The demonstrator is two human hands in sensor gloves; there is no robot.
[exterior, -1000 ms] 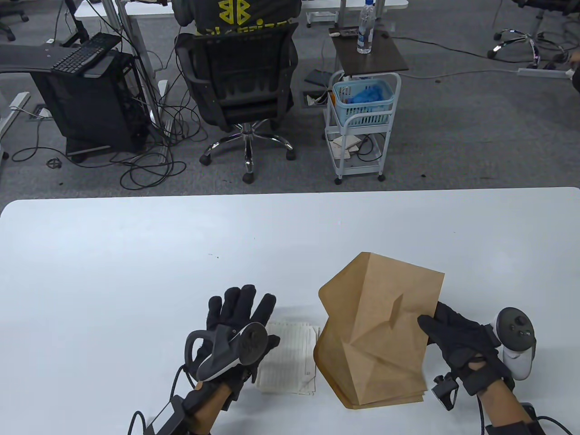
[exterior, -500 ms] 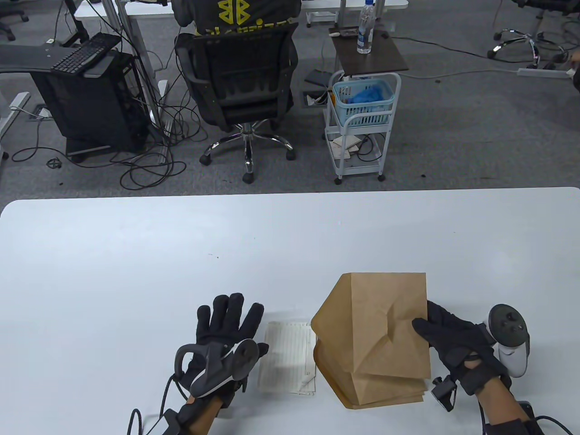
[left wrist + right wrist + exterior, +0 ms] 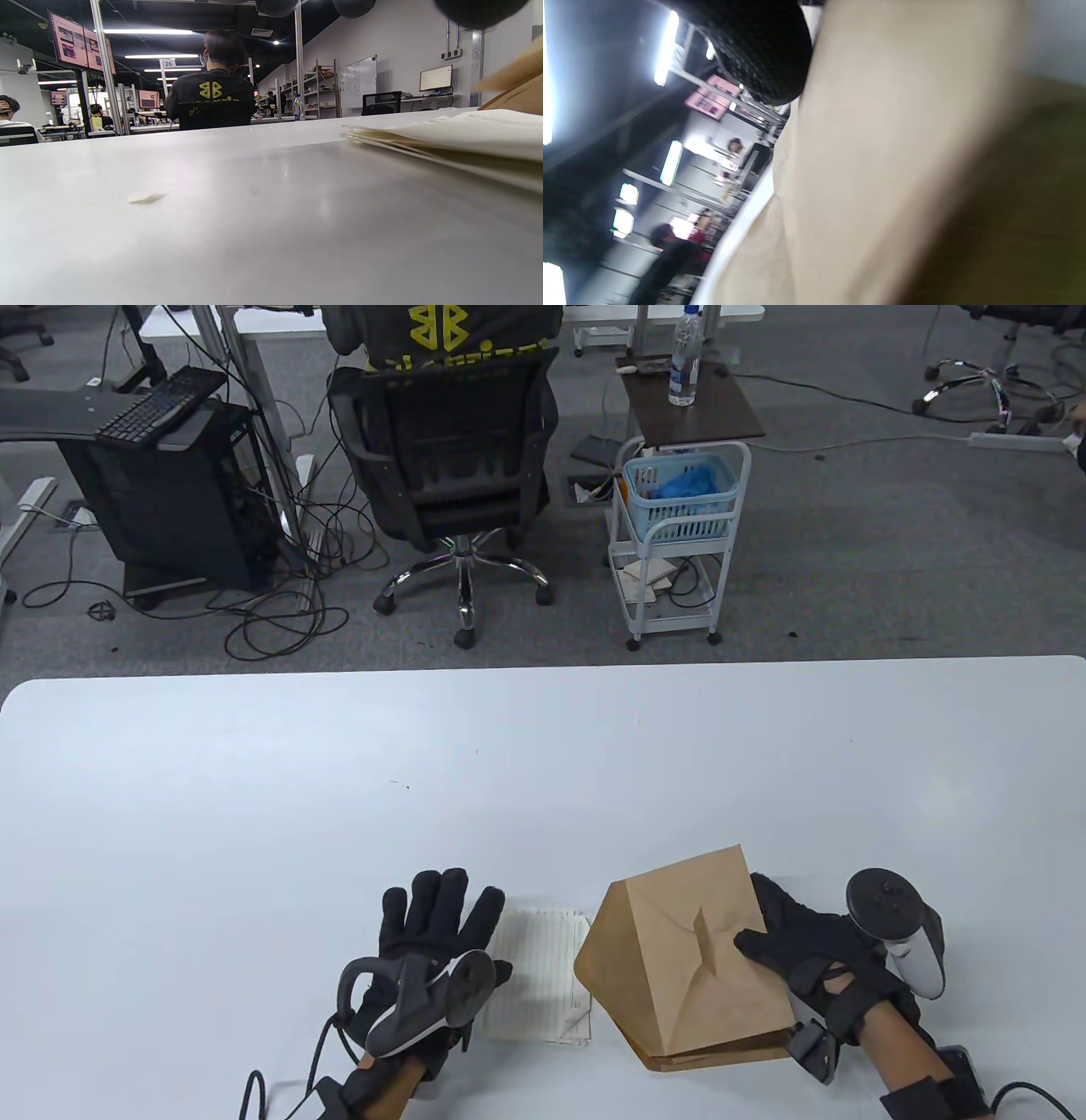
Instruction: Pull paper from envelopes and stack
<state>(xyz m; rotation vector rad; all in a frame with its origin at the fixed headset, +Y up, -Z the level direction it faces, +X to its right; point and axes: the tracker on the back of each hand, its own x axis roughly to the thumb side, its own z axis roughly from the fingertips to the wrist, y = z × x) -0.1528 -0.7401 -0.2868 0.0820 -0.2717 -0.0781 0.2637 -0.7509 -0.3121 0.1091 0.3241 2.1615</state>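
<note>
Right hand (image 3: pixel 806 954) grips the creased envelope (image 3: pixel 687 963) over the envelope pile; left hand (image 3: pixel 428 937), fingers spread, rests beside the papers (image 3: pixel 543 976) — careless lowering could skew the pile

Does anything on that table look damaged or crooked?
Yes: the top brown envelope, held by the right hand, is creased and buckled, tenting up over the envelopes beneath. The paper stack beside it lies slightly uneven.
</note>
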